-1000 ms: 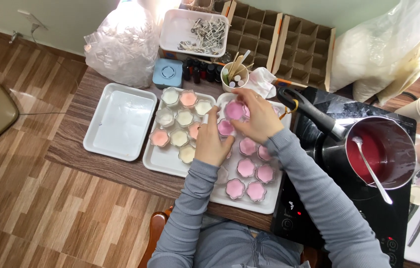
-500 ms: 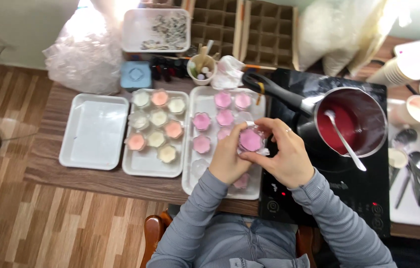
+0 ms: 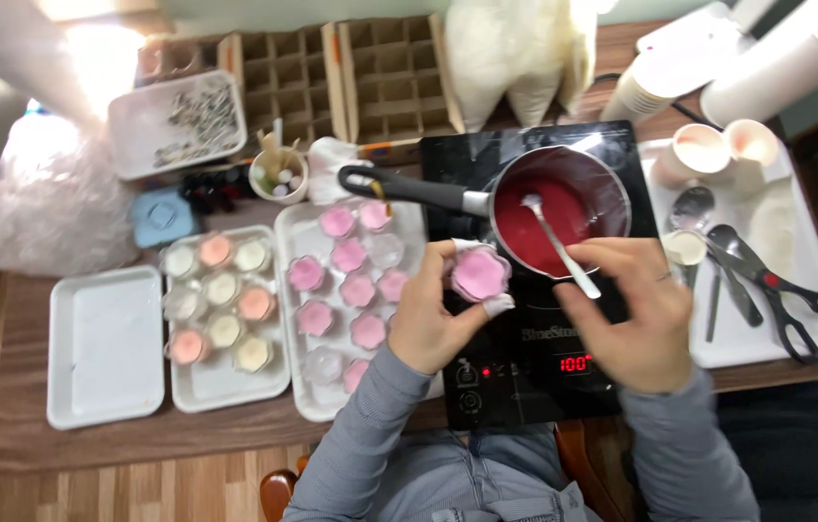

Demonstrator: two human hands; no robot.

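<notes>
From the head view, my left hand [image 3: 425,324] has its fingers clamped on a pink flower-shaped cup [image 3: 480,274], lifted over the cooktop [image 3: 525,372] beside the pot [image 3: 554,208]. My right hand [image 3: 636,314] hovers nearby, fingers apart, holding nothing.

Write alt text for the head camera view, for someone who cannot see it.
A person's left hand holds a flower-shaped cup of pink wax over a black induction hob, while the right hand reaches toward the spoon in a saucepan of red liquid. White trays of filled cups sit to the left.
</notes>
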